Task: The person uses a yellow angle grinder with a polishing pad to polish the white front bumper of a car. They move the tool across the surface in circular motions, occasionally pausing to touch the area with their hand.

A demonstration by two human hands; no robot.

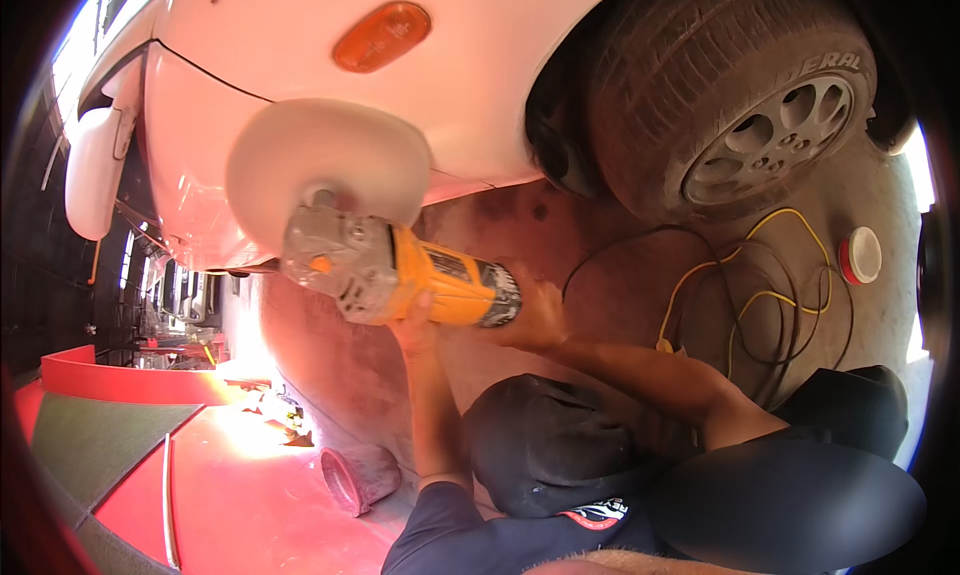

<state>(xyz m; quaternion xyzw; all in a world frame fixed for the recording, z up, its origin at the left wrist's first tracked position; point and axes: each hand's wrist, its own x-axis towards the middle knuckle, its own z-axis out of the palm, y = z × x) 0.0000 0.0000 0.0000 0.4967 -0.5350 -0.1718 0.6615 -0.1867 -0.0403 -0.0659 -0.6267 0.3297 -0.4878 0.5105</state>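
Both my hands hold a yellow and grey polisher (445, 280) with a large round pale pad (262, 180). My left hand (414, 325) is closed around the body behind the grey head, its fingers partly hidden. Around the rear end, my right hand (538, 317) is wrapped, its fingertips also hidden. The pad is blurred, as if spinning, and lies against or very close to the lower part of a white car panel (480, 95); I cannot tell the exact contact. Above the pad sits an oval orange side light (382, 37).
A tyre and wheel (770, 140) stand at the upper right. Yellow and dark cords (815, 237) loop on the floor beside a red-sided round tub (862, 255). A pinkish bucket (362, 478) is at lower left, near a red surface (265, 500). My dark-clad knee (540, 440) is between my arms.
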